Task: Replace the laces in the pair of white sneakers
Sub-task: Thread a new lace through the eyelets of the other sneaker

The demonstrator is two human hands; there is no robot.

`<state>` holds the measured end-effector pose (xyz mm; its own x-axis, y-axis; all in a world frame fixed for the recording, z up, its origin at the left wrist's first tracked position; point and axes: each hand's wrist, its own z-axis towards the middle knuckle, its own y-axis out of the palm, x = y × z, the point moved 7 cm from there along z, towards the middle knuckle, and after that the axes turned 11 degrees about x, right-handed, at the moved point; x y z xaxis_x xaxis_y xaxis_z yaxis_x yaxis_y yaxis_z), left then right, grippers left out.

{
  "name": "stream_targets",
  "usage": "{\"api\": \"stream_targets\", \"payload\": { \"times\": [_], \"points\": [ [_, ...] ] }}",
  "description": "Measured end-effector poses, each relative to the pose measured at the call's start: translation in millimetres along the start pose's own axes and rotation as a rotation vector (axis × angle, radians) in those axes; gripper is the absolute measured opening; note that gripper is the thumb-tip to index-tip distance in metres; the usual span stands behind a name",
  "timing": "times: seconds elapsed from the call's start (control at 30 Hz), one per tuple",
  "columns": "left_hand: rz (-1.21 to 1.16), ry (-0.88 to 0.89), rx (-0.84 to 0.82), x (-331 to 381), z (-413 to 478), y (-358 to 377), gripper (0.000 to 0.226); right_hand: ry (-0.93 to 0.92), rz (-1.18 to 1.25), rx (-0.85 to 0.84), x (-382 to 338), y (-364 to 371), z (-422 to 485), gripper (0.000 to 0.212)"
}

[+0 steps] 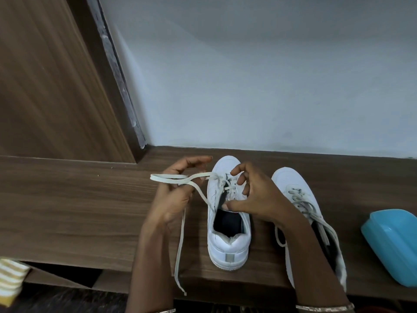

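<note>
Left hand [176,193]: pinched a looped lace [181,233] beside the left sneaker [228,247].
Right hand [257,197]: fingers curled over that sneaker's eyelets; grip unclear.

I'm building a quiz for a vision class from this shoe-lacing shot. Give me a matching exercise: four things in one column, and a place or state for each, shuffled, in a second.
Things
1. middle sneaker
2. other sneaker
3. blue container
4. striped cloth

Places or states
A. lower left corner of the view
B. laces still threaded through its eyelets
C. its lace drawn out leftward, held by the left hand
D. right end of the wooden ledge

Pairs: 1-C, 2-B, 3-D, 4-A
</note>
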<state>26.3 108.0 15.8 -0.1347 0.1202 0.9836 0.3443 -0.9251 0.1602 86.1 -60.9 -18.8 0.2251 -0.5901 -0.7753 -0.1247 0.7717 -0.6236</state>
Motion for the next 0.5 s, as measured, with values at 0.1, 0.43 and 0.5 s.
{"api": "stream_targets", "payload": {
  "times": [0.1,0.43,0.5],
  "points": [
    [0.014,-0.045,-0.034,-3,-5,6,0.026,-0.031,-0.084,0.018,-2,3,-2,0.062],
    [0.053,-0.049,-0.254,-5,-15,34,0.033,0.074,-0.096,0.159,-2,-12,-3,0.015],
    [0.041,-0.047,-0.29,-1,-17,40,0.023,0.082,-0.105,0.168,0,-13,-3,0.014]
  ]
}}
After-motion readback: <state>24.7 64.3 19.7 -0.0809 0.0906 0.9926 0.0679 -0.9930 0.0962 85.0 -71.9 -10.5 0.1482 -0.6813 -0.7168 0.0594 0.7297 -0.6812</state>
